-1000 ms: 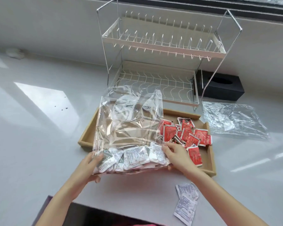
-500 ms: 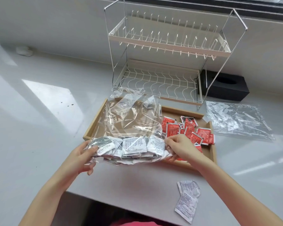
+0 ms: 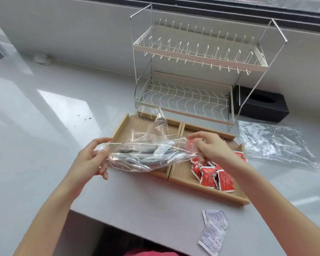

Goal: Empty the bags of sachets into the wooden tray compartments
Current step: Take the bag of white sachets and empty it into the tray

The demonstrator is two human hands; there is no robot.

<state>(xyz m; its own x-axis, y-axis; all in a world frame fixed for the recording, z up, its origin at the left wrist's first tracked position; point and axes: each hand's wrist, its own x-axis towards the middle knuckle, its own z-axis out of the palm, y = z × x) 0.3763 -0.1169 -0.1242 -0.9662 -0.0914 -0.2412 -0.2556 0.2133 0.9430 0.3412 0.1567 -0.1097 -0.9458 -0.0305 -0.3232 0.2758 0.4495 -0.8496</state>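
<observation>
Above the left compartment of the wooden tray (image 3: 118, 129), a clear plastic bag (image 3: 148, 154) of grey-white sachets (image 3: 155, 157) is held stretched between two hands. Its left end is gripped by the left hand (image 3: 90, 159), thumb on top and fingers curled beneath the film. Its right end is pinched by the right hand (image 3: 211, 146), fingers bent over the bunched plastic, above the tray's central divider. The sachets are seen lying inside the bag, which sags toward the tray's near edge; loose film rises from it toward the far rim of the tray. Red sachets (image 3: 216, 175) are piled in the right compartment of the tray, partly hidden by the right wrist. Two white sachets (image 3: 212, 231) are left on the counter (image 3: 35, 145) just in front of the tray's near right corner. An empty, crumpled clear bag (image 3: 273, 145) is spread flat to the right of the tray. Behind the tray, a two-tier wire dish rack (image 3: 198, 74) is set against the wall, and a black box (image 3: 262, 106) is placed beside the rack's right leg.
</observation>
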